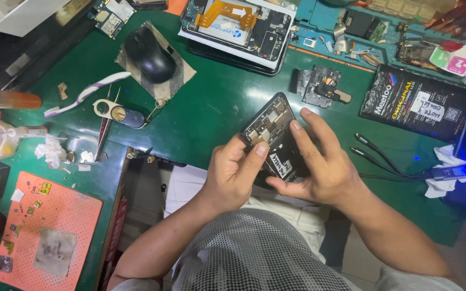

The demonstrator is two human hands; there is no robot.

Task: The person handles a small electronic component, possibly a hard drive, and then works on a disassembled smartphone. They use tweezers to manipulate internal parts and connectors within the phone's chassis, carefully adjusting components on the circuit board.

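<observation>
Both my hands hold an opened black phone (pixel 272 126) with its back cover off, circuit board and battery exposed, tilted over the near edge of the green bench (pixel 211 102). My left hand (pixel 233 172) grips its lower left side, thumb pressing on the battery area. My right hand (pixel 319 161) cradles the right side, fingers laid along the edge and thumb underneath.
A black mouse (pixel 149 54) on a cloth, a toothbrush (pixel 84 94), tweezers (pixel 103 134) and an orange mat (pixel 47 229) lie left. More opened phones (pixel 238 27) sit at the back, a loose phone part (pixel 322 86) and black pouch (pixel 416 102) right, charging cables (pixel 384 159) beside my right hand.
</observation>
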